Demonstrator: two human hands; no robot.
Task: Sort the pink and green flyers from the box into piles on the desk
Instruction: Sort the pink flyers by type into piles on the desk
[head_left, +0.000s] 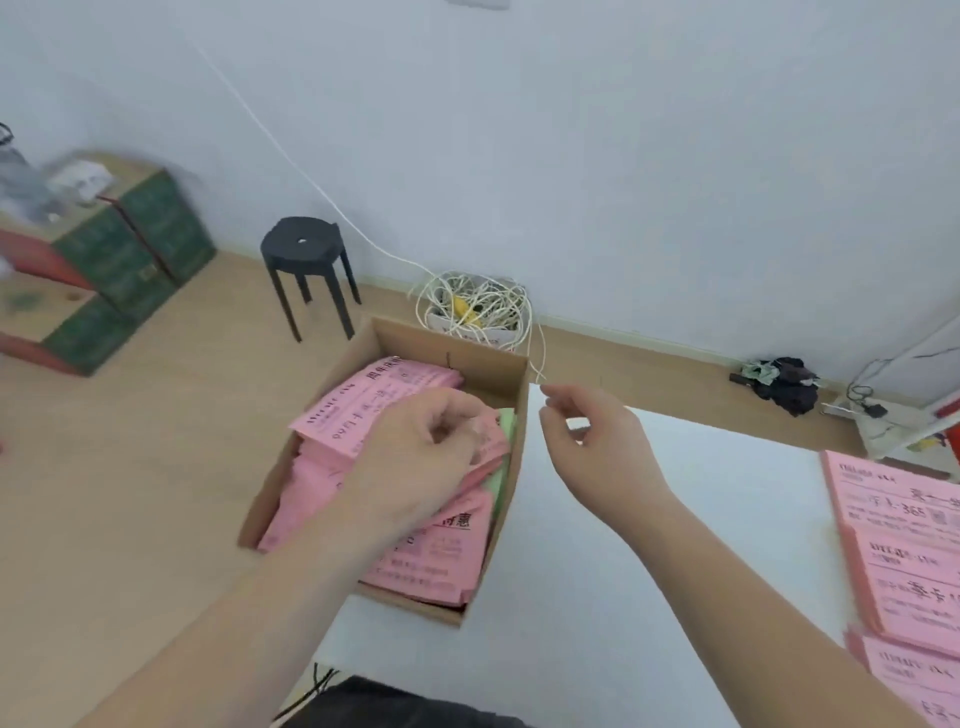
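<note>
My left hand (421, 457) is down in the box (488, 364), fingers curled on the top of the pink flyers (441, 556). My right hand (597, 447) hovers apart from it, just past the box's right wall over the white worktop (649, 571), with its fingers loosely bent and nothing in them.

To do this pick well, I judge I should pinch only a thin, single-colour bunch and lift it straight up. That way the green flyers (506, 423) tucked along the right wall do not drag out with it. The free hand can steady the box rim or take the bunch across.

By count I see one box and two hands. The pink piles (904, 545) at the right edge of the worktop number at least two, overlapping and partly cut off by the frame. No green pile is in view. Loose sheets in the box are too many and too jumbled to count, and green shows only as a narrow strip.
</note>
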